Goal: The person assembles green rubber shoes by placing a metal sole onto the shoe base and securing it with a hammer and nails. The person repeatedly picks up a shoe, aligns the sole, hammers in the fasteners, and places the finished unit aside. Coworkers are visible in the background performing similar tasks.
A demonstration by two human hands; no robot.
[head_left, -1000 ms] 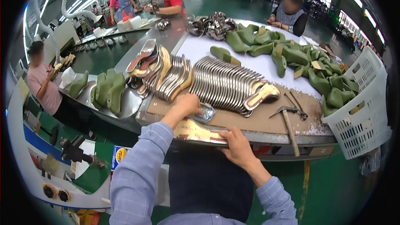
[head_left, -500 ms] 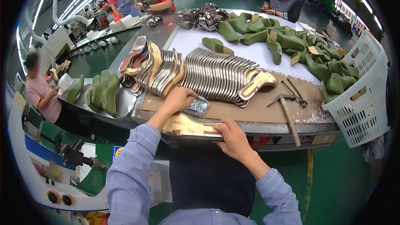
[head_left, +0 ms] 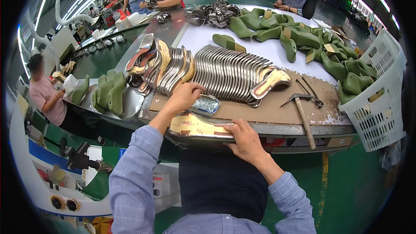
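Observation:
At the table's front edge my right hand [head_left: 247, 142] grips the narrow end of a shoe insole [head_left: 197, 126], cream with brown patches and a silvery rim. Its underside is hidden from me. Above the insole's wide end is my left hand [head_left: 185, 97], thumb and fingers pinched together; what they hold, if anything, is too small to make out. Beside those fingers lies a clear plastic bag [head_left: 206, 105] with small bluish-grey contents. Just behind it stands a long row of silver-edged insoles [head_left: 229, 71], packed on edge.
A hammer [head_left: 301, 112] and pincers [head_left: 313, 95] lie on the cardboard [head_left: 277, 112] to the right. Green shoe lasts [head_left: 303, 39] are heaped at the back, near a white basket [head_left: 372, 112]. More lasts [head_left: 116, 93] stand at left. Several people work around the table.
My left hand has risen slightly beside the plastic bag, fingers still pinched. My right hand keeps its grip on the insole, and the whole view has shifted a little.

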